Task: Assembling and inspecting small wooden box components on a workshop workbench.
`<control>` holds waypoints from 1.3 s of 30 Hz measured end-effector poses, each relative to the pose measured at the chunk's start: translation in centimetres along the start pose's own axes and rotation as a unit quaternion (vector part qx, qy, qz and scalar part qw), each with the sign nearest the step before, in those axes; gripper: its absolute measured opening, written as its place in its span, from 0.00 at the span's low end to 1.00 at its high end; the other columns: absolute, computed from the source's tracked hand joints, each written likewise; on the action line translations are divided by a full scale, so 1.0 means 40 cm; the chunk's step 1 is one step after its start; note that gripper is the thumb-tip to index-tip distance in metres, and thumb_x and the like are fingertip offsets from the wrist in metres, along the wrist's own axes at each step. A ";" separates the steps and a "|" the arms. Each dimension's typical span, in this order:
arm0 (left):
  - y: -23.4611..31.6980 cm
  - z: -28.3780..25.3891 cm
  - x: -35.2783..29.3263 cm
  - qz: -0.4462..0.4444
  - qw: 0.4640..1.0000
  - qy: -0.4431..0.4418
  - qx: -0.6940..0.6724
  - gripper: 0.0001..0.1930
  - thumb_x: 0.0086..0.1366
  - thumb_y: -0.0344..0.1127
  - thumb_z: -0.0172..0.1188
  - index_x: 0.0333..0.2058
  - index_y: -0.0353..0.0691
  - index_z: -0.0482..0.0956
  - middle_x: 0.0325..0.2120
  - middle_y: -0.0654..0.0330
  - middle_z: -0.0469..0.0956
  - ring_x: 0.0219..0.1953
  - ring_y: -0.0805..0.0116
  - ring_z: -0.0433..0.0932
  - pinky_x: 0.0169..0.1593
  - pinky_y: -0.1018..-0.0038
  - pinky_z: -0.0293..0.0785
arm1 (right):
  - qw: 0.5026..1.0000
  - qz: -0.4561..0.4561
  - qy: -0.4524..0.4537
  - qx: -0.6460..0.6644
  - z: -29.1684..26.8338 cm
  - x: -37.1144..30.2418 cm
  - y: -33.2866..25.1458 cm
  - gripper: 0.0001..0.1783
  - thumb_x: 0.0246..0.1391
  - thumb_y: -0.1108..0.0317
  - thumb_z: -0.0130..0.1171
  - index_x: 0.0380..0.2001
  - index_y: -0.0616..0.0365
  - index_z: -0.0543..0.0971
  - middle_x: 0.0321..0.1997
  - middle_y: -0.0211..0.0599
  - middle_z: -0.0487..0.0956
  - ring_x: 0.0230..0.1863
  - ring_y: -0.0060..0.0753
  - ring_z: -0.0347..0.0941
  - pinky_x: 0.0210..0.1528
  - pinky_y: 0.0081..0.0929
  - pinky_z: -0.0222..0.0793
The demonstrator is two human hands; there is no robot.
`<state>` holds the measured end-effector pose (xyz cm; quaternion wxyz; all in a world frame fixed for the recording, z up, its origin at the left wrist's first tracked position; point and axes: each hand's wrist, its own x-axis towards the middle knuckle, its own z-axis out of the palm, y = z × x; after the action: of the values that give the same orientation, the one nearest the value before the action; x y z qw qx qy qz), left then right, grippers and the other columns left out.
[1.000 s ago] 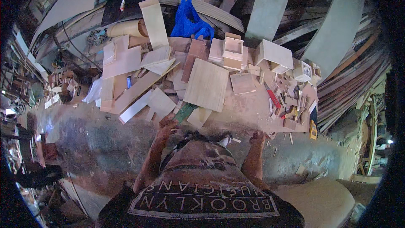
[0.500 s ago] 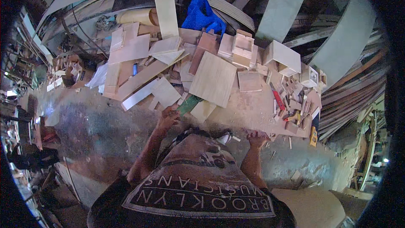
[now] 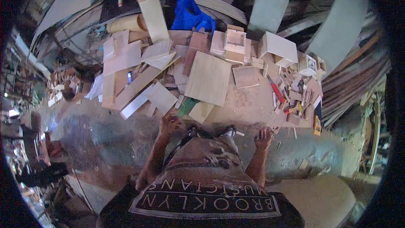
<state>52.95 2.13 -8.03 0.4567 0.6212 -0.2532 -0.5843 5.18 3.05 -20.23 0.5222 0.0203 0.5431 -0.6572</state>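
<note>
My left hand (image 3: pixel 170 123) is at the front edge of the wood-strewn worktable, its fingers loosely bent and apart. Nothing shows in it. Just beyond its fingertips lie a green piece (image 3: pixel 187 107) and a pale square wooden panel (image 3: pixel 162 97). A larger square wooden board (image 3: pixel 208 78) rests partly over the green piece. My right hand (image 3: pixel 264 136) is by the same edge farther right, fingers apart, holding nothing visible. Past it sit small wood offcuts, a red-handled tool (image 3: pixel 276 91) and a yellow tape measure (image 3: pixel 317 125) at the table's right corner.
Open wooden boxes (image 3: pixel 279 50) stand at the back right of the worktable (image 3: pixel 249 108). A tall upright board (image 3: pixel 153 17) and a blue bag (image 3: pixel 192 14) are at the back. Long planks (image 3: pixel 350 88) are stacked to the right. Several loose panels cover the table's left half.
The whole view has shifted, so the table and its pieces appear farther left. My right hand sits slightly farther right along the edge. My left hand stays beside the green piece.
</note>
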 end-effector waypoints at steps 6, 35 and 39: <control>-0.027 0.034 0.053 0.081 0.993 -0.028 0.081 0.14 0.57 0.32 0.60 0.42 0.39 0.75 0.24 0.62 0.76 0.24 0.73 0.74 0.27 0.75 0.70 | 0.977 0.020 0.041 -0.209 0.070 -0.046 -0.116 0.23 0.59 0.53 0.46 0.56 0.46 0.68 0.60 0.27 0.67 0.60 0.32 0.60 0.51 0.40 0.55; -0.053 0.499 0.217 0.144 0.948 0.095 0.266 0.15 0.57 0.37 0.61 0.41 0.37 0.74 0.28 0.54 0.78 0.29 0.63 0.78 0.33 0.69 0.74 | 0.832 -0.218 -0.327 -0.391 0.575 0.207 -0.142 0.08 0.50 0.74 0.59 0.34 0.63 0.76 0.25 0.37 0.78 0.29 0.24 0.75 0.33 0.22 0.71; -0.074 0.388 0.377 0.242 0.906 0.140 0.317 0.14 0.58 0.36 0.60 0.40 0.37 0.74 0.32 0.54 0.77 0.34 0.63 0.77 0.37 0.70 0.73 | 0.781 -0.093 -0.315 -0.532 0.539 0.277 -0.223 0.11 0.54 0.69 0.55 0.38 0.64 0.74 0.32 0.35 0.78 0.32 0.24 0.74 0.36 0.23 0.71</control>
<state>40.29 -13.53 -16.51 0.3939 0.7280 -0.5015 -0.2517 5.48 -21.36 -11.80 0.5285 -0.5194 0.6107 -0.2794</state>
